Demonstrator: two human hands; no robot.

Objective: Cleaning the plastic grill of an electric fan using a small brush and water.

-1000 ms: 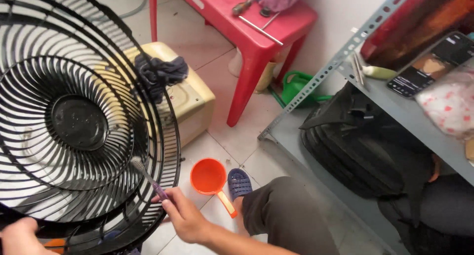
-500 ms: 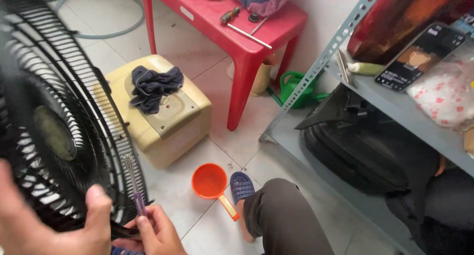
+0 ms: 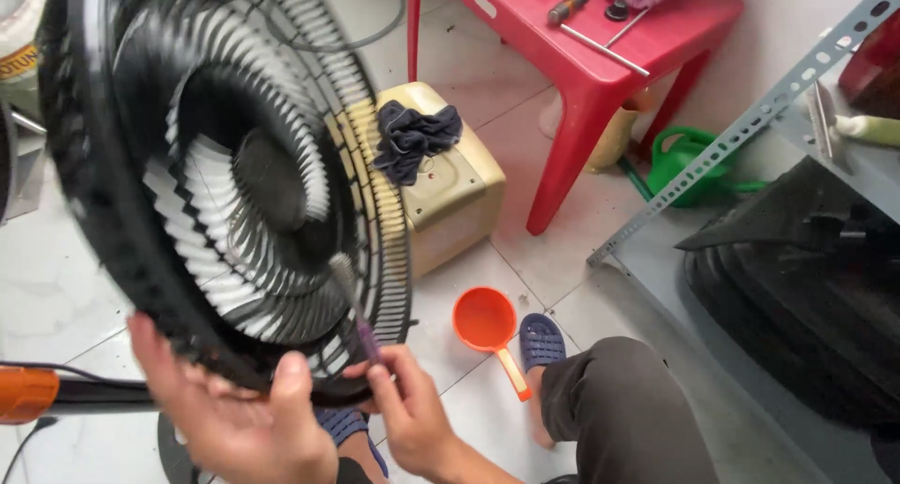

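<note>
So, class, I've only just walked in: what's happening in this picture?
A person crouched on a tiled floor holds a black fan grille upright. The left hand grips its lower rim, while the right hand holds a toothbrush with a purple handle, its bristles against the grille's ribs. The grille is blurred. Nearby on the floor sit an orange scoop, a cream box with a dark rag on top, and a red plastic table.

A white container (image 3: 17, 48) with a yellow label band stands at the upper left edge.
</note>
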